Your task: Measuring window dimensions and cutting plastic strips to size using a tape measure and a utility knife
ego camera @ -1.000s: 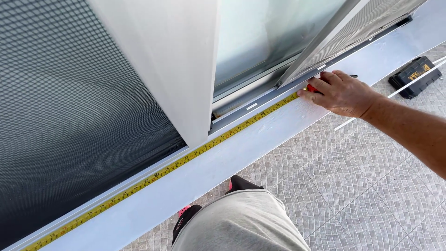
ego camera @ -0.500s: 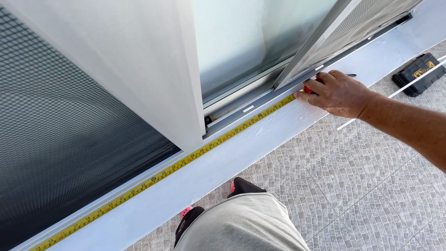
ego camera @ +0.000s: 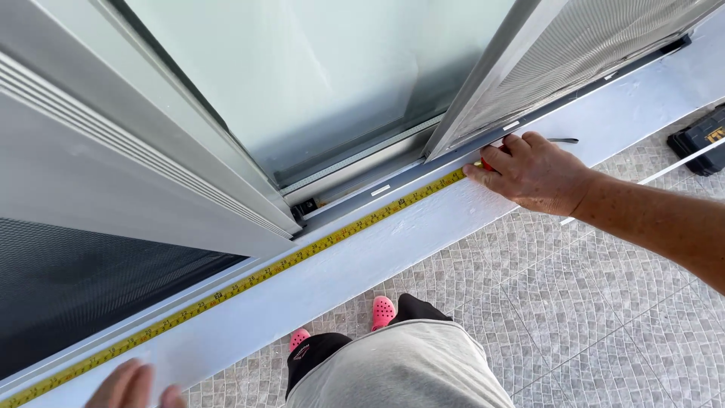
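Observation:
A yellow tape measure blade [ego camera: 302, 254] lies stretched along the white sill [ego camera: 423, 242] under a sliding window frame. My right hand [ego camera: 532, 172] presses down on the blade's right end, closed over a red tape measure case that barely shows at my fingers. My left hand [ego camera: 132, 385] appears at the bottom left edge, fingers resting on the sill just below the blade's left part. It holds nothing that I can see.
A frosted glass sash [ego camera: 317, 83] and a mesh screen panel [ego camera: 574, 53] sit in the track above the sill. A black and yellow power tool [ego camera: 698, 140] lies on the tiled floor at far right. My pink shoes [ego camera: 381, 308] stand close to the sill.
The view has shifted left and closer. My left hand has come into view at the bottom left by the tape. My right hand stays on the tape's right end.

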